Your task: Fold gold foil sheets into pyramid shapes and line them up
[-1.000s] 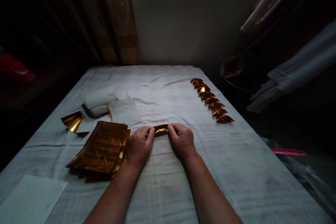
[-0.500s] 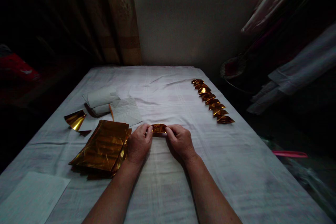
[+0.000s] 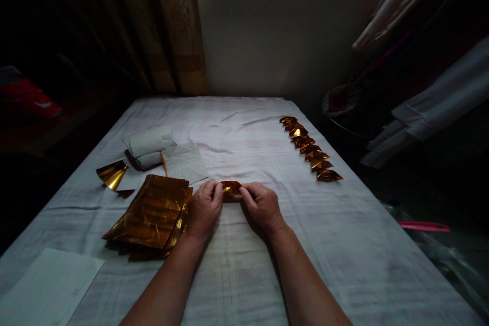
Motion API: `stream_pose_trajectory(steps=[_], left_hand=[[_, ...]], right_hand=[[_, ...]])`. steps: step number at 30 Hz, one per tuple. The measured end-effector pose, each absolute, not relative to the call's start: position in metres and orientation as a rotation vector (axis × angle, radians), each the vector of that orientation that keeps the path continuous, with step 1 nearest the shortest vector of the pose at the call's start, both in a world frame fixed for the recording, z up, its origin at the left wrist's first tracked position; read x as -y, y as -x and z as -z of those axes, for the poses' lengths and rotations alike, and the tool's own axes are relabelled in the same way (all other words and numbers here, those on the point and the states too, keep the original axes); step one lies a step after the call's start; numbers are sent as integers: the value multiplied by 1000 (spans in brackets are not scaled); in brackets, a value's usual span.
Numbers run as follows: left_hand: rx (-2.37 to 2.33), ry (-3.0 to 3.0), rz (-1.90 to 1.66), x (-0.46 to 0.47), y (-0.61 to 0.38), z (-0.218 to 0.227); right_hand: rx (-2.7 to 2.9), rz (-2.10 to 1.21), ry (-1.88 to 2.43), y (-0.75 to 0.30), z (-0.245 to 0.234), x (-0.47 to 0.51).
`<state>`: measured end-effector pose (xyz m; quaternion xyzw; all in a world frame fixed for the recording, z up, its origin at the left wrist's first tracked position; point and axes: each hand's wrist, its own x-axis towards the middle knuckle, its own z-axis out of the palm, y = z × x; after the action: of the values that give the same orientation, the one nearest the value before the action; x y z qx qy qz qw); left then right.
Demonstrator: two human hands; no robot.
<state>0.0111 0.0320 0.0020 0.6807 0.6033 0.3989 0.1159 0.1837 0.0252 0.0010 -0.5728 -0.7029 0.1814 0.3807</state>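
Note:
Between my two hands is a small folded piece of gold foil paper (image 3: 231,188), pinched at both ends just above the cloth. My left hand (image 3: 205,207) has its left end between thumb and fingers. The right end sits in the pinch of my right hand (image 3: 263,205). Close beside my left wrist lies a stack of gold foil sheets (image 3: 148,216), its edges uneven. Over on the right side, several folded gold foil pieces (image 3: 311,150) form a slanting row.
A white patterned cloth (image 3: 244,132) covers the table. At the left are a curled gold scrap (image 3: 113,175), a crumpled pale paper wrapper (image 3: 148,145) and a flat pale sheet (image 3: 51,285). Hanging clothes (image 3: 446,97) flank the right side; a curtain (image 3: 178,30) hangs behind.
The gold piece between my fingers has bent slightly and catches the light differently. Both hands keep their pinch. The whole view has shifted a little.

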Motion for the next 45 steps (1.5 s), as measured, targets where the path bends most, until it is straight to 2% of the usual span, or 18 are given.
stream_pose_trajectory(steps=[4,15,27,45], left_hand=[[-1815,-1951,-1163,-33,-11,-4],[-1797,-1939,-871,-28,-13,-14],[-1745,-1990,-1080,-27,-18,-7],[-1747,-2074,-922,-22,-20,-13]], right_hand=[[1845,-497,1410,-182,-4,-23],[1760,-382,1423,-184,1,-26],[1668,-450,1326,-180,-3,-25],[1659,-407,1501,-200,-9,-28]])
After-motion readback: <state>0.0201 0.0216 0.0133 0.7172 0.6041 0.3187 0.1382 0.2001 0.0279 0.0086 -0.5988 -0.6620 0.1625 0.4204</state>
